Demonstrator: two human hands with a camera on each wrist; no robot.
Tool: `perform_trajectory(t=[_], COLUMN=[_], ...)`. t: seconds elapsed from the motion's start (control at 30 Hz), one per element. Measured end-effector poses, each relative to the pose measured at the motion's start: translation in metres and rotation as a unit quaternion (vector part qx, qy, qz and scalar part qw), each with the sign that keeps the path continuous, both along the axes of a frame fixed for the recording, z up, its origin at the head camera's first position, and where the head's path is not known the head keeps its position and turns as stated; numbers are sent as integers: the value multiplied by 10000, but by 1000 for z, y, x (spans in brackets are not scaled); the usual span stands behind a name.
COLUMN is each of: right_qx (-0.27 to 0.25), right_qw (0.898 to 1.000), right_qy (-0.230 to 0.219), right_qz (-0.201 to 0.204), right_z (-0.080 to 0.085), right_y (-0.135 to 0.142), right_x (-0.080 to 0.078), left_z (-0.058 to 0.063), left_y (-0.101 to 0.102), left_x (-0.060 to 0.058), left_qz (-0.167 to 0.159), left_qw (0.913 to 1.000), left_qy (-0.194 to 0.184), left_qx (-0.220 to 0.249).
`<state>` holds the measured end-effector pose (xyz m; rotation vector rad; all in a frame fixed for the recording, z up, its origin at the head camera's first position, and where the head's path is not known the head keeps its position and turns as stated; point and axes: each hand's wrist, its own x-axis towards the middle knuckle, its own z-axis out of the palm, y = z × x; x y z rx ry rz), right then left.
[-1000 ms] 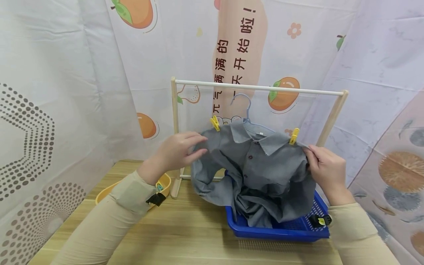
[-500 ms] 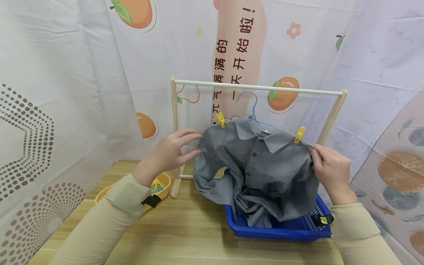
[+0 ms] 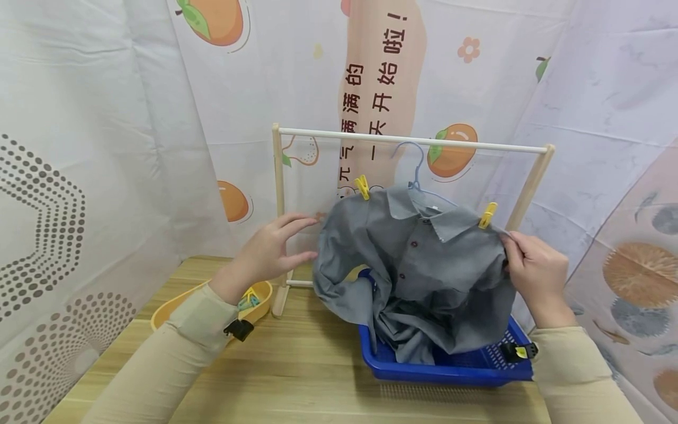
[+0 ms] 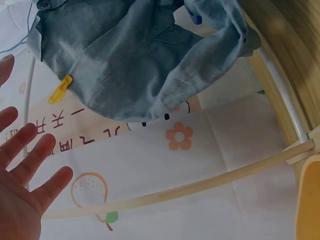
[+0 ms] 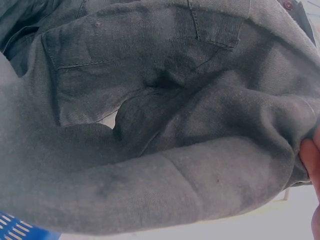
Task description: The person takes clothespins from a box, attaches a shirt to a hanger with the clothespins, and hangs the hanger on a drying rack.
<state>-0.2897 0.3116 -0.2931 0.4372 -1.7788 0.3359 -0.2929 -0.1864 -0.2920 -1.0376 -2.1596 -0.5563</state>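
A grey button-up shirt [image 3: 450, 259] is on a light blue hanger [image 3: 416, 171], with its lower part bunched in a blue basket [image 3: 439, 374]. My right hand [image 3: 540, 274] pinches the shirt at the shoulder on the right. To the left of the shirt, my left hand [image 3: 267, 250] is held apart from the cloth with its fingers spread, nothing in it; the left wrist view shows those fingers [image 4: 37, 155] too. Yellow clothespins, one on the left shoulder [image 3: 362, 187] and one on the right shoulder [image 3: 488, 215], grip the cloth. The hanger's hook stands near the rack's bar.
Behind the shirt stands a wooden rack with a white top bar [image 3: 339, 135] and wooden posts [image 3: 529, 188]. A yellow bowl [image 3: 164, 312] with several clothespins [image 3: 248, 300] sits on the wooden table [image 3: 275, 359], partly behind my left forearm. Printed curtains surround the table.
The shirt and hanger have shifted to the right and slightly up, along with my right hand. My left hand has drawn left, away from the shirt, and its fingers have spread wider.
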Motion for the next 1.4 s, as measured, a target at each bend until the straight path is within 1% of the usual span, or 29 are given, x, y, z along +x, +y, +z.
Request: perform_trajectory(t=[0.17,0.43,0.67,0.87,1.07,1.4], right_qx=[-70,-111,-158,-39,-54,-58], right_qw=[9999,9998,9995,9994,9989,9972], right_qy=[-3,119,158,32,-130,-346], right_qz=[-93,-125,-223,-342,-442,-655], right_z=[-2,-4,-6,-9,-13,-16], right_y=[5,11,18,25,34,44], right_x=[-3,-7,-7,-9,-11,-11], left_z=[-7,-18,-23,-26,-27,-36], left_y=[-3,-7,-8,-8,-8,-4], left_x=[-1,-4,-5,-5,-7,-11], left_qz=[98,274,248,336,371,428], left_qw=[9997,9983,9977,9971,9965,9927], left_qy=[-197,-512,-634,-671,-725,-1091], left_qx=[50,-26,-72,-135,-173,-291])
